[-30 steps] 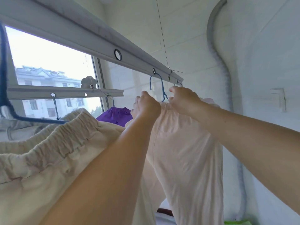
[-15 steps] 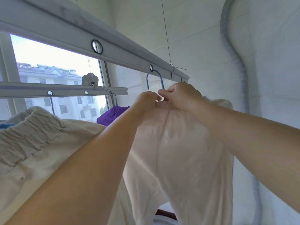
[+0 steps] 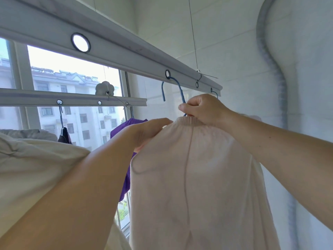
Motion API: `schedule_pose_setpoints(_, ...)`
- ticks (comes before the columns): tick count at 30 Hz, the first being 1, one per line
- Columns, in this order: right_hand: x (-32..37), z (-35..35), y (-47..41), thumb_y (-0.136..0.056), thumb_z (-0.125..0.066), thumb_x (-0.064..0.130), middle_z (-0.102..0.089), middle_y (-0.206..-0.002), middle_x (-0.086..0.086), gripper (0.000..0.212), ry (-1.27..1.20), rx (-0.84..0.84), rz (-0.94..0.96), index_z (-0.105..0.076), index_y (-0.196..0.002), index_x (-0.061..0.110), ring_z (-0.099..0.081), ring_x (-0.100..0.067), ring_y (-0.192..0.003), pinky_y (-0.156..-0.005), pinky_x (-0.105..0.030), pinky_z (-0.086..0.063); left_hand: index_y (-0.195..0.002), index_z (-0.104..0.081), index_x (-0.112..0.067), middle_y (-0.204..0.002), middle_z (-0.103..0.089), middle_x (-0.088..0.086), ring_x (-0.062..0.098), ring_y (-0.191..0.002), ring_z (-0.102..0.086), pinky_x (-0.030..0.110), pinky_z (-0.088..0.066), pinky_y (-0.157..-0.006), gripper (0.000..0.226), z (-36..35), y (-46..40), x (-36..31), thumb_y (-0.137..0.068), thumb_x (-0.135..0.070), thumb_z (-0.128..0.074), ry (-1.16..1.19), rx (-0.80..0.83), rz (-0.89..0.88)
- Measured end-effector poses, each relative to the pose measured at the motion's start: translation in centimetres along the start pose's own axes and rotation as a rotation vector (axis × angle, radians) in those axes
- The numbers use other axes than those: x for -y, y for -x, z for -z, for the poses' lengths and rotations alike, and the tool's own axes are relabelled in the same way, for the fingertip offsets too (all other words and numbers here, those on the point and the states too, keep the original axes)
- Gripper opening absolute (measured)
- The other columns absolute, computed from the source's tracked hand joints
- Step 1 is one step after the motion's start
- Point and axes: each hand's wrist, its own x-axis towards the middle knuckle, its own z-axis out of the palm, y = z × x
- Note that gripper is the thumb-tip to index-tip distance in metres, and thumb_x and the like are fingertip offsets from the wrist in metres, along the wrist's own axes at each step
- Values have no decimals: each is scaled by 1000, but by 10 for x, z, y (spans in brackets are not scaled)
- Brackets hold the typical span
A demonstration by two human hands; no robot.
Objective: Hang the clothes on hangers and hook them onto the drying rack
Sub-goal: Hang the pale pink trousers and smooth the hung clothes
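1. The pale pink garment (image 3: 194,177) hangs on a blue hanger (image 3: 177,89) whose hook passes through a hole in the near rack bar (image 3: 126,53).
2. The right hand (image 3: 203,109), below that bar, has its fingers pinched shut on the garment's gathered waistband beside the hanger's stem.
3. The left hand (image 3: 144,134), lower and left of the hook, presses against the garment's left shoulder; whether its fingers are closed on the cloth cannot be told.
4. A cream garment (image 3: 36,168) sits left, under the bar.
5. A purple garment (image 3: 126,130) hangs from the far bar (image 3: 75,101).
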Motion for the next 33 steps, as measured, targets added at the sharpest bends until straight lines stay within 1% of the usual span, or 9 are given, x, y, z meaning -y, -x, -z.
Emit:
schedule_pose_setpoints(4,-1,3,3,-86,-55,44,-39,-48,7,47,-21,9,10,-42,-48,19,-38,-12,-52,-60,-29,-30,-53,-58,-15,-41,-60,-4,9,-41,-58,22,-41,-55,43,-12,9,2,-92,-29,-47,-81,-112,-96)
schedule_pose_setpoints(7,-2,2,2,-85,-54,44,-43,-52,5,48,14,6,10,-41,-46,19,-41,-13,-53,-61,-30,-33,-90,-61,-12,-78,-64,3,19,-75,-61,27,-40,-64,32,-9,11,1,-94,-38,-42,-148,-345,-72)
schedule_pose_setpoints(10,-1,0,0,-84,-52,45,-57,-60,5,42,71,14,9,-51,-51,20,-54,-15,-62,-66,-31,-42,-115,-46,-4,-90,-57,15,29,-86,-55,32,-37,-67,32,-1,9,1,-98,-29,-34,-602,-638,-168)
schedule_pose_setpoints(13,1,-2,-2,-85,-51,45,-59,-61,11,36,113,24,22,-54,-58,22,-58,-11,-65,-66,-29,-42,-62,-45,-2,-62,-46,14,28,-72,-45,31,-30,-64,47,6,17,-3,-98,-28,-30,-631,-792,-395)
schedule_pose_setpoints(16,4,-5,-5,-86,-49,46,-62,-67,6,35,187,9,35,-56,-64,19,-58,-16,-71,-59,-27,-35,-50,-38,-2,-54,-41,14,29,-64,-43,33,-33,-61,56,15,18,-1,-98,-30,-30,-672,-941,-530)
schedule_pose_setpoints(21,10,-13,-7,-87,-47,43,-68,-82,-1,33,229,-24,66,-61,-74,16,-63,-21,-81,-63,-29,-37,-49,-32,-4,-52,-36,11,27,-63,-40,32,-29,-59,54,18,16,5,-97,-28,-31,-743,-860,-546)
schedule_pose_setpoints(25,14,-19,-10,-87,-48,45,-62,-69,11,35,161,17,40,-53,-59,24,-64,-17,-80,-68,-29,-41,-56,-45,3,-56,-42,10,24,-62,-41,33,-30,-60,55,17,14,13,-96,-33,-35,-729,-833,-601)
schedule_pose_setpoints(28,12,-23,-13,-87,-49,44,-64,-69,9,37,131,16,23,-52,-56,23,-64,-18,-79,-72,-31,-46,-48,-36,-5,-51,-38,8,25,-60,-39,32,-30,-60,56,24,14,15,-96,-34,-34,-692,-876,-626)
schedule_pose_setpoints(33,10,-31,-15,-87,-49,40,-60,-65,4,37,59,7,18,-54,-57,21,-58,-20,-68,-68,-31,-45,-55,-28,-18,-57,-36,7,29,-76,-48,40,-42,-73,46,24,15,22,-99,-28,-24,-837,-726,-410)
